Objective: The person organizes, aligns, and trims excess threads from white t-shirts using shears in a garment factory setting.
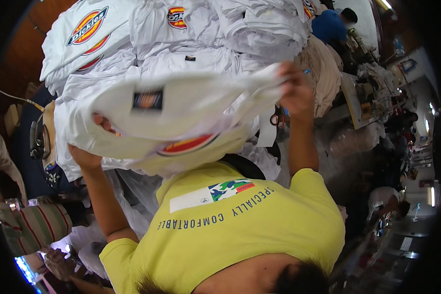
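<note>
While both hands are up in front of my view, the step in hand looks to me like a lift-and-carry. A folded white shirt (191, 105) hangs in the air, stretched between them across the middle of the frame. It sits just in front of the pile of white shirts (215, 29) that fills everything from 10 to 1 o'clock.

The left hand (85, 158) is at about 9 o'clock, clamped on the shirt's lower left corner with its fingers tucked into the fabric. The right hand (295, 93) is up around 2 o'clock, closed tight on the other end, where the cloth bunches. So both are gripping, nothing loose.

A small dark label (147, 100) faces me on the top fold, and a red and yellow emblem (186, 144) peeks out from the underside. The shirt sags a bit in the middle.

My read is that whatever comes next calls for keeping both grips even so the fold doesn't fall open. It also means keeping the shirt level over the pile, since that stack already looks lumpy.

Down at 6 o'clock it's just the yellow T-shirt (259, 225). There's a person in blue (328, 24) way off at 1 o'clock and a striped sleeve (34, 228) at 8 o'clock. I can't see the table under all that cloth.
</note>
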Available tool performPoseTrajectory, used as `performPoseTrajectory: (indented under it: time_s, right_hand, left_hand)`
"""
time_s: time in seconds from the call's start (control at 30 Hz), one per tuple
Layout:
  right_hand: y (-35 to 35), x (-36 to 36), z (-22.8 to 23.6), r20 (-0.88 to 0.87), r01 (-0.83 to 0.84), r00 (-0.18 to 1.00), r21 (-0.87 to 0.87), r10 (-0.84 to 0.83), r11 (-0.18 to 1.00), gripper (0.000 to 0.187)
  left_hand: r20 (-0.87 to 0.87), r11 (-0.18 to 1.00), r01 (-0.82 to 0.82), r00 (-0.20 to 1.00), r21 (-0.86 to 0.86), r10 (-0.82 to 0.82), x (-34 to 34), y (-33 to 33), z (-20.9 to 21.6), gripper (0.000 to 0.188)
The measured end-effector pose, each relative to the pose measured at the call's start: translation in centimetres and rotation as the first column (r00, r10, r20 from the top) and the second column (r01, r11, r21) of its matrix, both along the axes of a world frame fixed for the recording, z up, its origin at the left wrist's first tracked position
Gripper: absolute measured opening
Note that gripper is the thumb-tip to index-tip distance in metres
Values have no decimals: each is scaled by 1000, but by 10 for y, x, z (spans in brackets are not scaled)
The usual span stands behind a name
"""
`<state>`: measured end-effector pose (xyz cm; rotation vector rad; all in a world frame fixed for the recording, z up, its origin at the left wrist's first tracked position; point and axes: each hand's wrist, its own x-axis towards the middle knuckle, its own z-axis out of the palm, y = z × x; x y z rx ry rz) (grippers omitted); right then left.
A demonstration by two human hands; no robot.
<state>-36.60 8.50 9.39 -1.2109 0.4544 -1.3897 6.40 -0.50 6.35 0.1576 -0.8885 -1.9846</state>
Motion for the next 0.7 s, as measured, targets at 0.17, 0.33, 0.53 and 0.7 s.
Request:
performPoseTrajectory:
  time_s: [0.17, 0.33, 0.53, 0.7]
  right_hand:
    - [8, -73, 40, -275, -609, 770, -48, 576, 792, 19]
    - [-4, -31, 55, -249, -393, 919, -640, 306, 660, 4]
    - [-152, -56, 6, -130, 433, 895, 19, -427, 901, 19]
    - [-156, -36, -59, -548, 562, 530, -344, -647, 752, 26]
  left_hand:
    - [429, 501, 244, 853, -830, 295, 63, -10, -16, 47]
    - [134, 608, 340, 924, -718, -358, 66, -41, 48, 49]
    - [169, 773, -470, 798, -425, 578, -53, -190, 86, 34]
    - [497, 584, -305, 317, -752, 807, -36, -186, -4, 45]
